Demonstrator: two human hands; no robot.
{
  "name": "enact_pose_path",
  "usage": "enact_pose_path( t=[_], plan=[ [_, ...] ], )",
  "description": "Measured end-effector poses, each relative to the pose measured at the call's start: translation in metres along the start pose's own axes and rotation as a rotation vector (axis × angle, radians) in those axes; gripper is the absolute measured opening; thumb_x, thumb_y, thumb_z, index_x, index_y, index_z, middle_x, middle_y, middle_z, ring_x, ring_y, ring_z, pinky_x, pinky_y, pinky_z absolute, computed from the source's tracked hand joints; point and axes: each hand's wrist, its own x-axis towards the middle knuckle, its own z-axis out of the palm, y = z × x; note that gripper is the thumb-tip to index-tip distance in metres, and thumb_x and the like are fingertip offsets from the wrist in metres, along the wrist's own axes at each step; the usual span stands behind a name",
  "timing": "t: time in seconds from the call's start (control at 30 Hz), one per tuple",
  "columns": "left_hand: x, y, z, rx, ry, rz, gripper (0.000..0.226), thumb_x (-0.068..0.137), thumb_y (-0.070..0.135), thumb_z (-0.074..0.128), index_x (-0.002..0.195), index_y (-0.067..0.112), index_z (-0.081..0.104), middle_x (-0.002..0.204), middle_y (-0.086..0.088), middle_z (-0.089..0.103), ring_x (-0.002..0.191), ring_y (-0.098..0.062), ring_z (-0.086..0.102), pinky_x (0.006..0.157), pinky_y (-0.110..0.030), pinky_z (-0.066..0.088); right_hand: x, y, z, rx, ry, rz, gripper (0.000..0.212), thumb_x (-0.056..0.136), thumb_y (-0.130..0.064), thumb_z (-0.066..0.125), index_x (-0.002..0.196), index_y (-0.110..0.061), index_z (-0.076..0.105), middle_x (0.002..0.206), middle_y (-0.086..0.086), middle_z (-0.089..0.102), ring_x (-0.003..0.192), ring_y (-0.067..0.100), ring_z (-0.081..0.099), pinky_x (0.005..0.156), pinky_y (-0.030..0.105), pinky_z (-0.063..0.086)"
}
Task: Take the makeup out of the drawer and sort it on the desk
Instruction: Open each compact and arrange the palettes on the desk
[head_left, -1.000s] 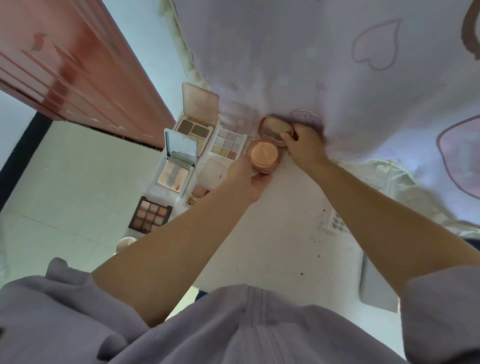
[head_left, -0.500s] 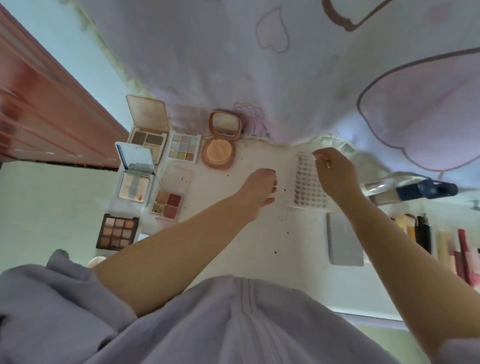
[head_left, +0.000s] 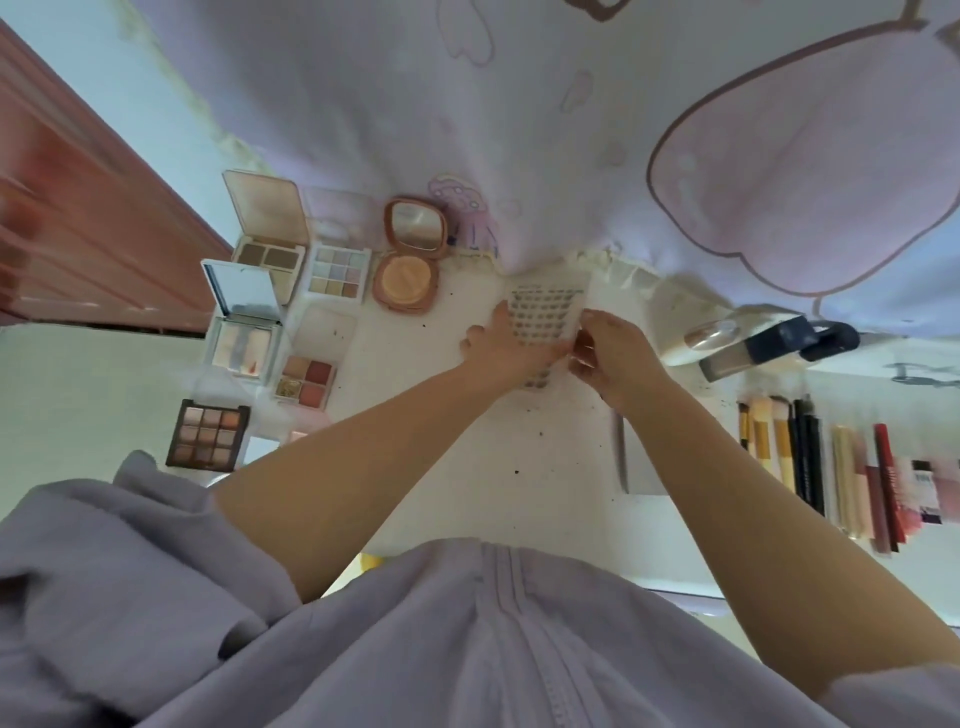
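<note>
On the white desk (head_left: 519, 441) a clear flat case with rows of tiny lashes (head_left: 545, 301) lies at the back middle. My left hand (head_left: 501, 351) holds its left side and covers its near end. My right hand (head_left: 613, 358) pinches its right edge with curled fingers. Left of the case stands an open round pink compact (head_left: 408, 275) with its mirror up. Further left lie several open eyeshadow palettes, among them a pastel one (head_left: 337, 270), a mirrored white one (head_left: 241, 332) and a dark brown one (head_left: 208, 436).
Brushes (head_left: 769, 441) and lip products (head_left: 878, 483) lie in a row at the right. Two foundation bottles (head_left: 753, 343) lie behind them. A grey flat case (head_left: 631, 457) sits under my right forearm. A pink printed cloth (head_left: 519, 114) hangs behind; a red-brown door (head_left: 78, 218) is at the left.
The round compact was set down open beside the palettes. My left hand moved right from the desk's middle onto the lash case, and my right hand now pinches its edge.
</note>
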Motion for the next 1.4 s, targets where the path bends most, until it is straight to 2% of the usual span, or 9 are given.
enact_pose_path(
  t=[0.13, 0.27, 0.37, 0.47, 0.6, 0.77, 1.07, 1.23, 1.4],
  plan=[
    [-0.016, -0.023, -0.013, -0.355, -0.163, 0.081, 0.089, 0.078, 0.057, 0.065, 0.146, 0.027, 0.016, 0.129, 0.005, 0.048, 0.124, -0.02, 0.046, 0.089, -0.029, 0.041, -0.021, 0.01, 0.009, -0.032, -0.333, -0.035, 0.033, 0.099, -0.034, 0.038, 0.118, -0.02, 0.062, 0.111, 0.001, 0.07, 0.097, 0.014, 0.067, 0.077, 0.032, 0.056],
    [-0.03, -0.041, -0.02, -0.484, -0.233, 0.072, 0.073, 0.082, 0.055, 0.058, 0.144, 0.035, 0.026, 0.13, 0.008, 0.053, 0.112, -0.017, 0.056, 0.093, -0.039, 0.045, -0.036, 0.016, 0.016, -0.033, -0.553, 0.015, 0.052, 0.09, -0.055, 0.048, 0.133, -0.026, 0.051, 0.13, 0.01, 0.058, 0.116, 0.03, 0.059, 0.089, 0.049, 0.052],
    [-0.04, -0.049, -0.031, -0.54, -0.307, 0.113, 0.042, 0.087, 0.049, 0.053, 0.127, 0.04, 0.049, 0.115, 0.007, 0.063, 0.099, -0.014, 0.063, 0.079, -0.033, 0.053, -0.047, 0.017, 0.025, -0.051, -0.572, -0.007, 0.061, 0.079, -0.059, 0.061, 0.133, -0.033, 0.049, 0.129, 0.01, 0.058, 0.112, 0.031, 0.061, 0.082, 0.048, 0.054],
    [-0.047, -0.057, -0.042, -0.528, -0.312, 0.147, 0.04, 0.09, 0.047, 0.05, 0.13, 0.041, 0.047, 0.117, 0.005, 0.062, 0.102, -0.015, 0.062, 0.078, -0.031, 0.053, -0.052, 0.02, 0.037, -0.032, -0.538, -0.063, 0.048, 0.086, -0.05, 0.058, 0.132, -0.039, 0.049, 0.127, 0.006, 0.059, 0.108, 0.03, 0.063, 0.077, 0.045, 0.055],
    [-0.049, -0.073, -0.063, -0.618, -0.317, 0.067, 0.036, 0.093, 0.044, 0.046, 0.123, 0.027, 0.056, 0.106, -0.005, 0.066, 0.098, -0.023, 0.062, 0.081, -0.04, 0.054, -0.053, 0.032, 0.043, 0.141, -0.588, -0.02, 0.05, 0.092, -0.047, 0.044, 0.133, -0.019, 0.049, 0.126, 0.012, 0.06, 0.111, 0.031, 0.06, 0.081, 0.045, 0.054],
    [-0.045, -0.099, -0.105, -0.731, -0.305, 0.033, 0.023, 0.093, 0.032, 0.054, 0.11, 0.018, 0.061, 0.097, -0.01, 0.071, 0.092, -0.027, 0.068, 0.075, -0.043, 0.057, -0.043, 0.044, 0.034, 0.267, -0.372, 0.054, 0.042, 0.1, -0.034, 0.036, 0.131, -0.013, 0.053, 0.123, 0.011, 0.064, 0.111, 0.026, 0.062, 0.086, 0.041, 0.052],
    [-0.028, -0.101, -0.143, -0.182, 0.285, 0.064, 0.03, 0.087, 0.002, 0.051, 0.117, 0.004, 0.056, 0.08, -0.004, 0.064, 0.055, -0.012, 0.061, 0.038, -0.011, 0.042, -0.032, 0.073, 0.057, 0.002, -0.066, -0.084, 0.035, 0.1, -0.007, 0.036, 0.109, -0.025, 0.065, 0.11, 0.003, 0.069, 0.097, 0.019, 0.068, 0.086, 0.039, 0.055],
    [-0.024, -0.114, -0.142, 0.147, 0.325, 0.067, 0.046, 0.089, 0.009, 0.046, 0.135, 0.007, 0.044, 0.124, -0.014, 0.055, 0.104, -0.028, 0.056, 0.077, -0.028, 0.045, -0.031, 0.073, 0.078, -0.354, 0.037, -0.203, 0.037, 0.096, -0.008, 0.036, 0.116, -0.026, 0.062, 0.101, -0.005, 0.067, 0.095, 0.018, 0.065, 0.087, 0.036, 0.053],
    [-0.017, -0.115, -0.146, 0.09, 0.288, 0.037, 0.053, 0.091, 0.014, 0.042, 0.143, 0.012, 0.033, 0.134, -0.013, 0.05, 0.115, -0.029, 0.052, 0.088, -0.034, 0.045, -0.025, 0.069, 0.085, -0.65, 0.092, -0.278, 0.018, 0.092, -0.011, 0.039, 0.088, -0.01, 0.056, 0.094, 0.009, 0.061, 0.082, 0.025, 0.059, 0.072, 0.031, 0.047]
  ],
)
